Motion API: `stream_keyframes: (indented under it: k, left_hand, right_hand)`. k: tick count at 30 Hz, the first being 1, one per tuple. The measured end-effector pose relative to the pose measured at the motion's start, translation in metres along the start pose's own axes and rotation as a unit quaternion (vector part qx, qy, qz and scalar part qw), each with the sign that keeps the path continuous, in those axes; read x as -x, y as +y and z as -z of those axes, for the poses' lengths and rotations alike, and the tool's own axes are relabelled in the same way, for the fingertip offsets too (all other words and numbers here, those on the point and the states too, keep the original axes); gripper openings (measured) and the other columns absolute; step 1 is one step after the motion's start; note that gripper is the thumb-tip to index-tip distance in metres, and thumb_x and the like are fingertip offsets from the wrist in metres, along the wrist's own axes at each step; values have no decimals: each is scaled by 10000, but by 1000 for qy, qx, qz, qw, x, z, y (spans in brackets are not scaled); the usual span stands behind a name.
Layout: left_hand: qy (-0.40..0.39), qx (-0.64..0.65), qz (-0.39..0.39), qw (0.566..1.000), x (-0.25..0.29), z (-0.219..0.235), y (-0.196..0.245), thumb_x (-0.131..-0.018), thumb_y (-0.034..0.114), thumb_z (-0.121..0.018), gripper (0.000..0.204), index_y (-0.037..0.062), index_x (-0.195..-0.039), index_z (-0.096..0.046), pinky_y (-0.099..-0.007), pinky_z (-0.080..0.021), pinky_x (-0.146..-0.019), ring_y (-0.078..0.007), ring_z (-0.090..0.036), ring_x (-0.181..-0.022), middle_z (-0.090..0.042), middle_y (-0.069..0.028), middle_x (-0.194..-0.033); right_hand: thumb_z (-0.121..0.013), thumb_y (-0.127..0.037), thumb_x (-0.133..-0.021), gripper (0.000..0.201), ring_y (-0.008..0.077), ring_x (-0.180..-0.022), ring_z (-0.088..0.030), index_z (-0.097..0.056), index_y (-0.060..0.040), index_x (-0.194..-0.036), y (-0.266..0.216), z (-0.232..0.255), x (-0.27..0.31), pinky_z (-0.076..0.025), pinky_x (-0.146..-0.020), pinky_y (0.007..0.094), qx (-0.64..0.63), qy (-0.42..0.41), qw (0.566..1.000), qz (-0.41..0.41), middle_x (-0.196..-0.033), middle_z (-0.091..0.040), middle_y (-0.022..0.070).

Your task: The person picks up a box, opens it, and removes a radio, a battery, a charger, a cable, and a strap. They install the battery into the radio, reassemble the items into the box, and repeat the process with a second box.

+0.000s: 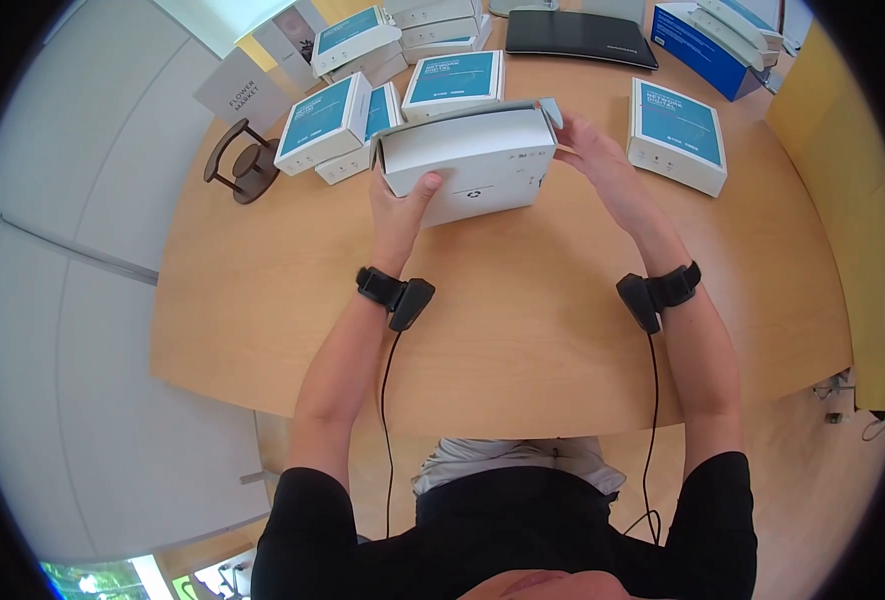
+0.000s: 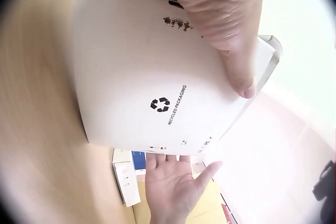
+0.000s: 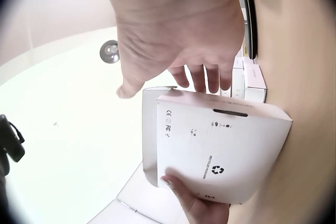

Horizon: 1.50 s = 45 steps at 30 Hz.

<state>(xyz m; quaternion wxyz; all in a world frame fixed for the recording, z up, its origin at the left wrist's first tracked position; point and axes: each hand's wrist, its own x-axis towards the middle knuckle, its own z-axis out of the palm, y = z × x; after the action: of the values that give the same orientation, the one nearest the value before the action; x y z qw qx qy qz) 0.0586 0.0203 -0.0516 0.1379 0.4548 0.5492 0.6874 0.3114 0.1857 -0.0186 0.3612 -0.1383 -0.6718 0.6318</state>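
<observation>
A white cardboard box [image 1: 493, 180] is held up on its edge, its back face with a recycling symbol turned toward me. Along its top a lid flap [image 1: 550, 112] sticks out a little. My left hand [image 1: 400, 212] grips the box's left side, thumb [image 2: 241, 79] pressed on the printed face; its other fingers are hidden behind. At the opposite side is my right hand [image 1: 598, 160], fingers loosely extended near the box's upper right corner. The right wrist view shows that hand's palm [image 3: 178, 40] and its fingertips right at the box's slotted side, not wrapped round it.
Teal-topped boxes [image 1: 328, 118] stand behind and left, with more stacked at the back. Another teal-topped box [image 1: 678, 135] lies at right. A black laptop [image 1: 581, 38], a blue box [image 1: 703, 50], a dark wooden stand [image 1: 253, 172] and a "Flower Market" card [image 1: 243, 95] surround the work area.
</observation>
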Motion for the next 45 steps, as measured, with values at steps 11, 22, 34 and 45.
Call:
stream_keyframes:
  k: [11, 22, 34, 45]
  left_hand:
    - [-27, 20, 25, 999, 3, -5, 9, -866, 548, -878, 847, -46, -1382, -565, -361, -558, -967, -217, -668, -1141, -690, -146, -1248]
    - [-12, 30, -12, 999, -7, -3, 14, -821, 456, -938, 879, -74, -1405, -548, -348, -575, -974, -224, -678, -1168, -688, -168, -1270]
    - [-15, 73, -26, 997, -6, -4, 11, -834, 434, -932, 797, -62, -1360, -596, -338, -587, -945, -219, -707, -1108, -710, -158, -1240]
    - [-30, 76, -10, 997, -5, -4, 12, -834, 386, -940, 728, -52, -1320, -621, -341, -588, -946, -207, -719, -1087, -735, -152, -1199]
  right_hand:
    - [-911, -385, -865, 868, 290, -1323, -627, -510, -28, -1547, -8, -7, 3, -481, -1137, 433, 76, -11, 997, 5, -1397, -649, 132]
    - [-908, -375, -863, 719, 259, -1244, -642, -607, -45, -1427, -10, -13, 5, -473, -1132, 422, 97, -8, 995, 20, -1276, -683, 86]
    - [-733, -355, -1026, 674, 220, -1308, -602, -508, -28, -1572, -26, -13, 9, -440, -1167, 377, 53, -32, 996, 65, -1413, -649, 88]
    - [-609, -392, -1113, 497, 131, -1146, -659, -648, -48, -1470, -36, -26, 5, -497, -1063, 314, 51, 47, 997, 39, -1265, -742, 45]
